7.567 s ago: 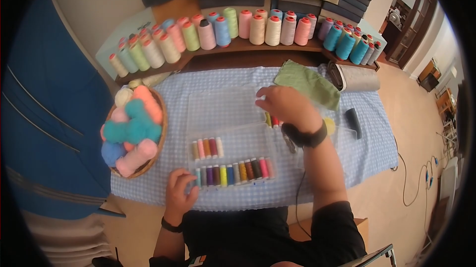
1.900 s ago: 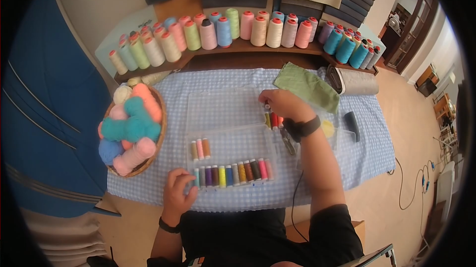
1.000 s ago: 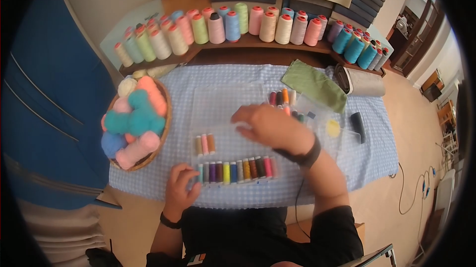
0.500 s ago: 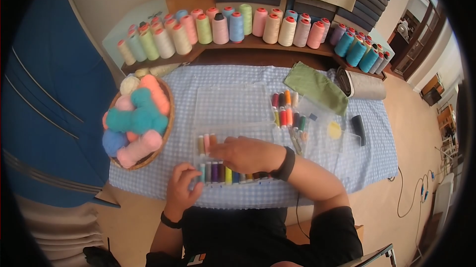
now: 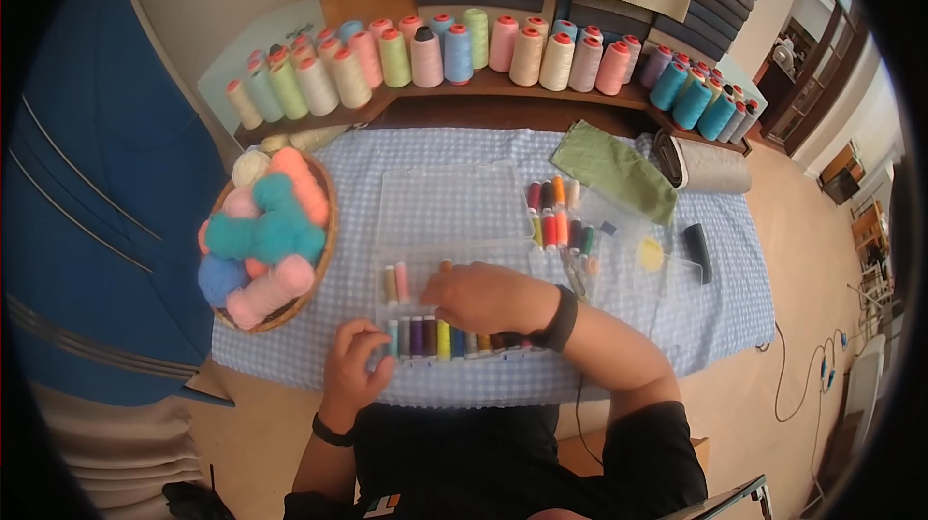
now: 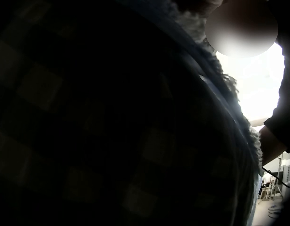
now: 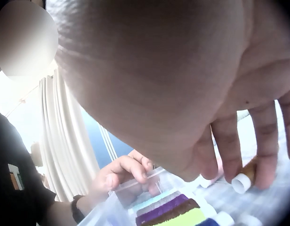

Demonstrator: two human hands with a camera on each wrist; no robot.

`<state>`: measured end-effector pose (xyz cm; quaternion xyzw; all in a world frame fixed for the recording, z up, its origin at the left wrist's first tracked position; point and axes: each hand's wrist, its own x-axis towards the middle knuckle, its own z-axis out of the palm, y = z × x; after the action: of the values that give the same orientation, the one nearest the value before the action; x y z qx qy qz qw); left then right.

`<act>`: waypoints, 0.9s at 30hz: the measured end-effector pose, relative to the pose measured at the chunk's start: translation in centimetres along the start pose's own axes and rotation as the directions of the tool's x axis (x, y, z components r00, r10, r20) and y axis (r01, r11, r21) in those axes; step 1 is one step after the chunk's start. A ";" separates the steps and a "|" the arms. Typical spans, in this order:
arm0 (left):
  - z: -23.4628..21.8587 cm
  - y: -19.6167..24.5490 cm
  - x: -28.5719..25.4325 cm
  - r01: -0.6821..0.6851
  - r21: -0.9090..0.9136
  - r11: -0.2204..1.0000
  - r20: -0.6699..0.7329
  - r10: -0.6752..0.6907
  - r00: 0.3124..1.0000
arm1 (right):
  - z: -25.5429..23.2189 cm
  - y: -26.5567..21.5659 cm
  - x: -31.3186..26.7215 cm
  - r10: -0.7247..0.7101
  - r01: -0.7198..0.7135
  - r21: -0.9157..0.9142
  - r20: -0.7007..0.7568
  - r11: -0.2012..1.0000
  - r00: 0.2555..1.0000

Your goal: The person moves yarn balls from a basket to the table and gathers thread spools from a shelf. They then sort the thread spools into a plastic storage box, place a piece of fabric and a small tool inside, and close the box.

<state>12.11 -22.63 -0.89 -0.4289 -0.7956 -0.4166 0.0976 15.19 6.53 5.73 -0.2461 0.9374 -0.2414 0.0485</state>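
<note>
My right hand point(image 5: 488, 303) is over the clear plastic case point(image 5: 454, 201), its fingers pinching a golden-brown spool point(image 7: 249, 174) with a white end. Left of those fingers, a tan spool point(image 5: 391, 284) and a pink spool point(image 5: 402, 282) stand side by side in the case's upper part. Along its front edge runs a row of spools, among them purple point(image 5: 418, 336) and yellow point(image 5: 443, 338), partly covered by the right hand. My left hand point(image 5: 354, 370) rests at the case's front left corner with bent, relaxed fingers, beside a light teal spool point(image 5: 392, 337). The left wrist view is mostly dark cloth.
Right of the case lie several loose spools point(image 5: 550, 230), small snips point(image 5: 574, 274), a clear box with a yellow disc point(image 5: 651, 252) and a black object point(image 5: 696, 253). Green cloth point(image 5: 619, 170) is behind. A yarn basket point(image 5: 332, 230) stands left; thread cones point(image 5: 425, 58) line the shelf.
The right hand went from the loose spools to the case, then slightly right with the brown spool, which has left its place beside the pink one. Earlier, maroon and white spools also left that row.
</note>
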 end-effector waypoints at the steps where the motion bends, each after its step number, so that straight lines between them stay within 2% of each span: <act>1: 0.0 0.0 0.0 -0.002 0.000 1.000 -0.001 0.002 1.000 | 0.3 0.4 0.0 -0.009 0.009 0.012 -0.010 1.000 1.000; 6: 0.0 0.0 0.0 -0.005 -0.001 1.000 -0.002 0.005 1.000 | 0.5 0.6 -0.1 0.016 -0.016 0.016 0.016 1.000 1.000; 11: 0.1 -0.1 -0.1 -0.005 -0.005 1.000 -0.005 0.005 1.000 | -1.8 -0.4 -0.3 0.075 -0.076 0.014 0.050 0.997 0.996; 13: 0.1 0.0 -0.1 0.004 -0.006 1.000 -0.010 -0.004 1.000 | -3.1 -0.4 -0.9 0.027 -0.021 0.057 -0.101 0.998 0.995; 14: -0.1 0.0 0.0 -0.033 0.009 0.999 0.017 0.033 0.999 | -3.9 -0.4 -1.2 0.004 0.009 0.074 -0.176 0.997 0.984; 16: -0.6 0.0 0.2 -0.108 0.039 0.993 0.073 0.105 0.992 | -5.7 -0.3 -1.8 0.019 -0.001 0.089 -0.202 0.996 0.979; 22: 0.1 -0.3 0.2 -0.157 0.056 0.986 0.182 0.145 0.973 | -9.3 1.0 -4.0 0.024 0.010 0.098 -0.334 0.995 0.942; 26: 0.4 -0.8 -0.5 -0.145 0.071 0.987 0.149 0.134 0.980 | -11.0 1.9 -5.2 0.218 -0.213 0.064 -0.475 0.975 0.853; 27: 0.4 -0.8 -0.5 -0.155 0.070 0.985 0.132 0.145 0.981 | -10.6 3.2 -5.3 0.173 -0.202 0.009 -0.556 0.979 0.813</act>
<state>11.89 -22.88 -1.91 -0.5090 -0.7814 -0.3481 0.0953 16.19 16.11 13.37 -0.0733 0.9366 -0.2728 -0.2076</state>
